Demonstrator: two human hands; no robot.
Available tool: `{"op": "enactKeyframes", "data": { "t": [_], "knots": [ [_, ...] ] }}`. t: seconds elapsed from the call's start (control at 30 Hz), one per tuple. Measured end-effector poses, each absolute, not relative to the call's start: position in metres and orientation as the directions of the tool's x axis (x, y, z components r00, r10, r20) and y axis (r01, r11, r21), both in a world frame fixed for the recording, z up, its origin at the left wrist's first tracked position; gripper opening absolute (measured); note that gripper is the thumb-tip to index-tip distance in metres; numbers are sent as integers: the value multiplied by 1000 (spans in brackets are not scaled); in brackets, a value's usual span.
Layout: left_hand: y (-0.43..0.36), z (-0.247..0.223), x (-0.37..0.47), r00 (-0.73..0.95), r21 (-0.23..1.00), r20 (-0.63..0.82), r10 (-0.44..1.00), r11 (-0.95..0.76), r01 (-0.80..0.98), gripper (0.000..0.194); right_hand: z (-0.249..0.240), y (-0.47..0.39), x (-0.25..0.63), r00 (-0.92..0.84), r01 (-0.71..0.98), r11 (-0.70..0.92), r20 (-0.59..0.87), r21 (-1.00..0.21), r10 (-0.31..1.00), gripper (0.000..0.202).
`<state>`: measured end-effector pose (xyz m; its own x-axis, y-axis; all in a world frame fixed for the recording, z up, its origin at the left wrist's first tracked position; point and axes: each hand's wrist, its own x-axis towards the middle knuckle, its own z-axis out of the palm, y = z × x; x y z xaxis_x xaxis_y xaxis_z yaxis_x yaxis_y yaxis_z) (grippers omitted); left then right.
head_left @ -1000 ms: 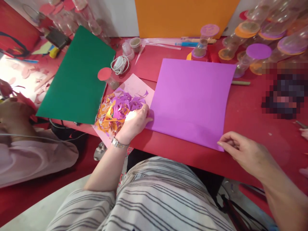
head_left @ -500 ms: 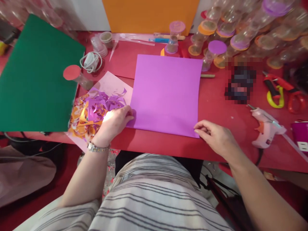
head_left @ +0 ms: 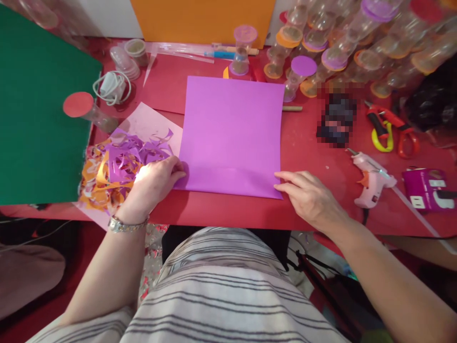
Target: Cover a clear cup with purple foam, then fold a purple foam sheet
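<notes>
A purple sheet (head_left: 232, 128) that looks like craft foam or card lies flat on the red table. My left hand (head_left: 159, 181), with a metal watch (head_left: 127, 225) on its wrist, pinches the sheet near its lower left corner. Beside the lower right edge is my right hand (head_left: 309, 195), thumb and fingers apart, fingertips touching or just beside the sheet. A slight bulge runs along the sheet's near part. Purple and orange cut scraps (head_left: 123, 164) are heaped on a pale pink sheet (head_left: 143, 116), partly behind my left hand.
A green board (head_left: 39, 114) stands at the left, near a red-capped clear hourglass shape (head_left: 79, 105) and a white cabled charger (head_left: 112, 88). Many clear hourglass shapes (head_left: 332, 52) crowd the back right. Scissors (head_left: 392, 128), a glue gun (head_left: 373, 178) and a purple package (head_left: 426, 188) lie right.
My right thumb and fingers have spread from a pinch at the sheet's lower right corner and sit slightly higher along its edge. My left hand keeps its pinch. The view has shifted right.
</notes>
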<state>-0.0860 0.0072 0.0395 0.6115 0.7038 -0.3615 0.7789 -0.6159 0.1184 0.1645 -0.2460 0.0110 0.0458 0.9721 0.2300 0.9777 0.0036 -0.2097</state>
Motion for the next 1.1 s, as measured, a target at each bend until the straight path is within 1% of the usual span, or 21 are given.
{"op": "enactKeyframes", "data": {
  "t": [0.13,0.23,0.33,0.43,0.5,0.57,0.7,0.8,0.9,1.0,1.03,1.1],
  "knots": [
    [7,40,-86,623,121,-351,699,-626,771,24,9,-236,179,-156,963,205,260,-173,953,33],
    [8,42,-84,610,103,-370,701,-621,777,25,13,-230,185,-270,949,302,255,-95,928,33],
    [8,42,-84,603,97,-371,706,-617,781,25,21,-225,184,-333,940,341,220,0,917,35],
    [8,41,-84,601,101,-366,711,-611,785,25,27,-222,177,-373,927,359,154,111,915,56],
    [7,41,-84,610,116,-355,709,-614,781,23,29,-221,171,-384,915,363,107,176,917,65],
    [6,42,-84,608,118,-354,711,-611,783,22,30,-222,165,-373,913,351,72,210,925,63],
    [2,46,-82,576,86,-377,726,-591,802,20,30,-224,160,-349,916,330,49,228,936,60],
    [-5,47,-84,597,78,-342,725,-612,787,19,29,-225,160,-367,906,342,60,250,928,61],
    [-18,47,-90,631,10,-263,730,-652,758,20,26,-226,160,-370,909,342,86,239,925,63],
    [-38,47,-91,693,-87,-116,712,-702,707,20,21,-228,160,-351,925,328,100,190,931,66],
    [-45,46,-90,719,-77,-75,691,-723,686,20,19,-228,161,-347,930,328,103,166,932,65],
    [-61,40,-84,809,14,-15,588,-809,588,23,15,-229,163,-347,934,331,117,135,931,64]
  ]
}}
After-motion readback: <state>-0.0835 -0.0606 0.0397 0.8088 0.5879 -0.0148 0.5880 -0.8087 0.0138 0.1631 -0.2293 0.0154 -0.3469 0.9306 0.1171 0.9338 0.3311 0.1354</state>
